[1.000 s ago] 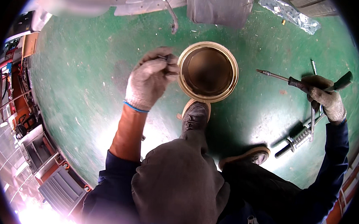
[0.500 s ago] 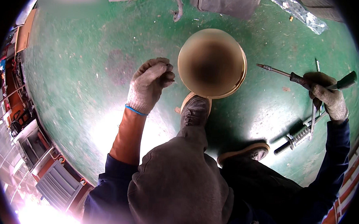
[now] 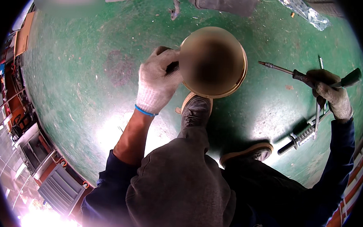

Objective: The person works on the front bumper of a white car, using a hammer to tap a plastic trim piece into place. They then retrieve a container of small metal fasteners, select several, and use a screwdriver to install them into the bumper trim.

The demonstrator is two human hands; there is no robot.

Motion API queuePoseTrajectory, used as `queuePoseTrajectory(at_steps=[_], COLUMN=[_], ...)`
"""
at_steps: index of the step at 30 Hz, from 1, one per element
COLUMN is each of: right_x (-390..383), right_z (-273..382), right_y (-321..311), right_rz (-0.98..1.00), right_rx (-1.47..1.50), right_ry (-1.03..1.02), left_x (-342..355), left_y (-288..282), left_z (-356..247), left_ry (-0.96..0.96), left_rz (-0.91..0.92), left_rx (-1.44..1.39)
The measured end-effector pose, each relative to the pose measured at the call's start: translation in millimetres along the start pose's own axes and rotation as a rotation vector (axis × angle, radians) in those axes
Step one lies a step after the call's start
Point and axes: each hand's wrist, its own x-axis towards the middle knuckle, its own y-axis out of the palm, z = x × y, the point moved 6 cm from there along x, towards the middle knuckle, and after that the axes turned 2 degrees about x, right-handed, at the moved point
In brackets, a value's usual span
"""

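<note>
A round container (image 3: 243, 77) with a pale, brass-coloured rim stands ahead of my left shoe; a blur covers its inside. My left hand (image 3: 159, 77), in a whitish knit glove, is at its left edge. Thumb and fingers are curled together there, but the blur hides the fingertips and whatever they hold. On the right, my gloved right hand (image 3: 329, 90) is closed round a screwdriver (image 3: 283, 70), its long shaft pointing left. A brush-like tool (image 3: 350, 79) with a dark, wide end sticks out from the same hand. A thin metal rod (image 3: 316, 124) shows below that hand; whether it is held is unclear.
On the green floor (image 3: 89, 80) near my right shoe (image 3: 249, 153) lies a dark part with a spring-like coil (image 3: 303, 137). A grey bin (image 3: 226, 1) and clear plastic wrap (image 3: 303, 12) lie at the far side. Shelving with a grey ribbed panel (image 3: 61, 187) lines the left.
My left hand has moved right and slightly forward, from beside the round container to its edge. The right hand still holds its tools in nearly the same place.
</note>
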Motion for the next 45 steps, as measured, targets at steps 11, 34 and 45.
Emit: queuePoseTrajectory(at_steps=[11, 34, 45], right_x=[0.7, 52.8, 83.6], right_z=[-9.3, 118.1, 121.2], right_y=[-8.0, 113.9, 169.8], right_rz=[-0.015, -0.042, 0.116], right_rx=[0.019, -0.588, -0.912], right_ry=[-0.063, -0.592, -0.233], left_x=[-31.7, -40.8, -39.3], left_y=[31.7, 40.2, 42.5], left_z=[38.4, 47.9, 54.9], left_ry=[-0.516, -0.498, -0.5], left_rz=[0.055, 0.015, 0.026], left_rx=[-0.488, -0.809, -0.811])
